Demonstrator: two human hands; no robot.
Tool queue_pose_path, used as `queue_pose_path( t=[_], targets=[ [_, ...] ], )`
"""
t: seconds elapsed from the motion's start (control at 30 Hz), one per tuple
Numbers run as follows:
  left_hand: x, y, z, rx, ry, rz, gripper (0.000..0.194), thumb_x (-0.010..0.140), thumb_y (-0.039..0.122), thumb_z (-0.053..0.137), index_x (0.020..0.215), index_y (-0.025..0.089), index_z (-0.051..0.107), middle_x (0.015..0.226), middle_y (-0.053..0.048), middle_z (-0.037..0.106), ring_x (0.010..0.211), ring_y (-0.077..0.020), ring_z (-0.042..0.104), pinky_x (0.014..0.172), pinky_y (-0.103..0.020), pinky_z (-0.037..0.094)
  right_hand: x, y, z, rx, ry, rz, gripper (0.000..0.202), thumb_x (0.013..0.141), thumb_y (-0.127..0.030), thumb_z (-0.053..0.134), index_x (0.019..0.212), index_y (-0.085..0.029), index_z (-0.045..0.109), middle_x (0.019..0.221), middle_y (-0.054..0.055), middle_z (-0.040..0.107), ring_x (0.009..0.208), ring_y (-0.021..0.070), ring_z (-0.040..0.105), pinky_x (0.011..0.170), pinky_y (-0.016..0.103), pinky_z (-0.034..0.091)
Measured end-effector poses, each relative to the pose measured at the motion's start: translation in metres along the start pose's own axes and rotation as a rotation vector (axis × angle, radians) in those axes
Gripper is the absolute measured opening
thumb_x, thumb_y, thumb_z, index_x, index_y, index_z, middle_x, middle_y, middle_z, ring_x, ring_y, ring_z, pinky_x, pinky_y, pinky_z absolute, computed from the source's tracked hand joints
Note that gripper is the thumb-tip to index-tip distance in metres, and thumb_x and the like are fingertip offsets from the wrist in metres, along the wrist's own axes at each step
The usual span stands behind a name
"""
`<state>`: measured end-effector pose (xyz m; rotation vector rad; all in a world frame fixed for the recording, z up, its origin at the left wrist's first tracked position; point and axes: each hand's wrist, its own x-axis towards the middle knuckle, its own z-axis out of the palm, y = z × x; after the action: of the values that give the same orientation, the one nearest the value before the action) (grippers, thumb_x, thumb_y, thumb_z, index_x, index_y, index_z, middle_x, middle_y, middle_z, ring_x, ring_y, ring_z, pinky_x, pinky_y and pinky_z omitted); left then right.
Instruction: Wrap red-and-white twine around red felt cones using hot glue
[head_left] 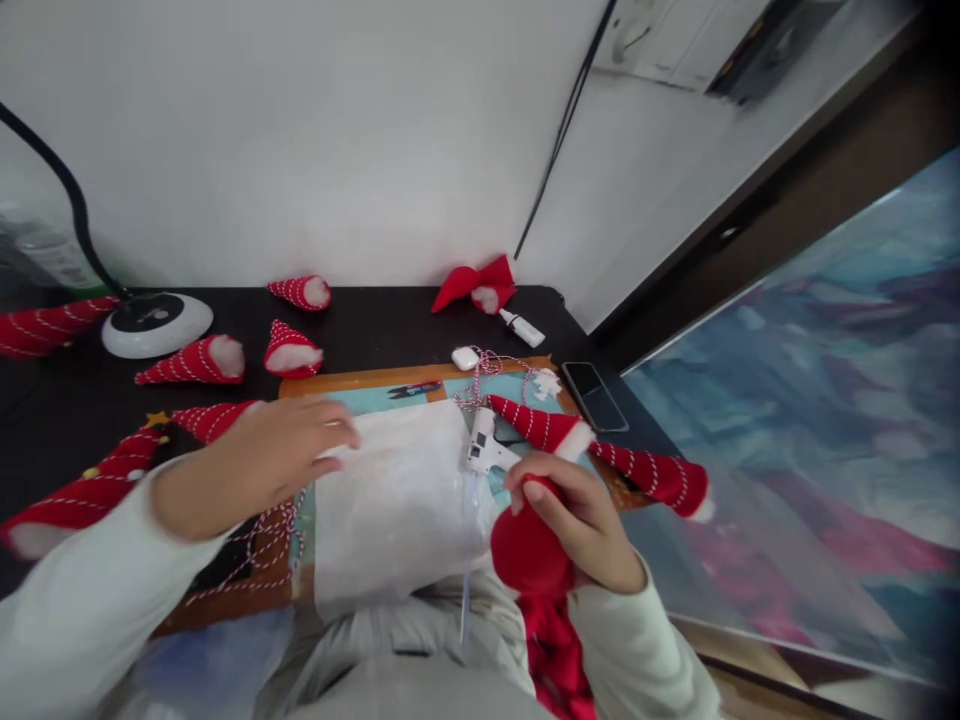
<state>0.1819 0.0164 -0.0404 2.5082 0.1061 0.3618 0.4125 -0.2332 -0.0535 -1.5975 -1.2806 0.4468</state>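
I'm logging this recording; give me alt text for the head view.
A person's right hand grips a red fabric piece near a white glue gun, while the left hand, fingers parted, is over the left side of a white sheet. Red fabric cones with pale stripes lie about the black desk.

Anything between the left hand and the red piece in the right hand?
Nothing visible blocks it. Between left hand and red piece in the right hand lie only the white sheet and a pale strip, seemingly low; the glue gun sits just beyond that line.
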Motion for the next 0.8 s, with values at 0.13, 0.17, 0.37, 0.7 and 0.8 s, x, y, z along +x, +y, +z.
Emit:
queue_pose_path(
  t=[0.13,0.17,0.37,0.7,0.8],
  targets=[
    [0.141,-0.034,0.080,0.077,-0.315,0.114,0.015,0.090,0.030,0.061,0.094,0.025,0.075,0.099,-0.007,0.073,0.095,-0.0235,0.065,0.084,-0.031,0.044,-0.011,-0.006,0.017,0.186,0.045,-0.053,0.028,0.098,-0.041,0.053,0.088,-0.022,0.069,0.063,0.001,0.066,0.059,0.0161,0.061,0.062,0.029,0.051],
    [0.166,-0.041,0.099,0.110,-0.313,0.088,0.015,0.087,0.029,0.064,0.095,0.022,0.075,0.101,-0.009,0.072,0.098,-0.0260,0.065,0.083,-0.032,0.044,-0.018,-0.007,0.020,0.204,0.065,-0.060,0.027,0.098,-0.041,0.053,0.088,-0.022,0.069,0.063,0.000,0.065,0.059,0.0160,0.061,0.062,0.029,0.051],
    [0.212,-0.071,0.150,0.179,-0.348,0.049,0.017,0.079,0.031,0.071,0.092,0.021,0.075,0.098,-0.008,0.074,0.094,-0.0257,0.065,0.073,-0.030,0.042,-0.081,0.004,0.006,0.269,0.262,0.095,0.026,0.096,-0.041,0.056,0.084,-0.022,0.067,0.061,0.000,0.062,0.056,0.0147,0.058,0.059,0.028,0.049],
    [0.215,-0.079,0.114,0.133,-0.231,0.018,0.016,0.089,0.032,0.057,0.083,0.020,0.065,0.086,-0.007,0.067,0.089,-0.0237,0.061,0.073,-0.030,0.039,-0.085,0.029,-0.003,0.285,0.338,0.251,0.024,0.097,-0.039,0.056,0.085,-0.021,0.067,0.060,-0.001,0.062,0.057,0.0148,0.058,0.059,0.026,0.047],
    [0.223,-0.075,0.100,0.059,-0.124,-0.022,0.015,0.089,0.034,0.058,0.085,0.020,0.061,0.086,-0.007,0.067,0.085,-0.0236,0.061,0.077,-0.032,0.041,-0.080,0.030,0.004,0.324,0.269,0.224,0.022,0.097,-0.038,0.056,0.088,-0.022,0.068,0.061,-0.001,0.062,0.058,0.0143,0.059,0.061,0.026,0.048]
  ],
)
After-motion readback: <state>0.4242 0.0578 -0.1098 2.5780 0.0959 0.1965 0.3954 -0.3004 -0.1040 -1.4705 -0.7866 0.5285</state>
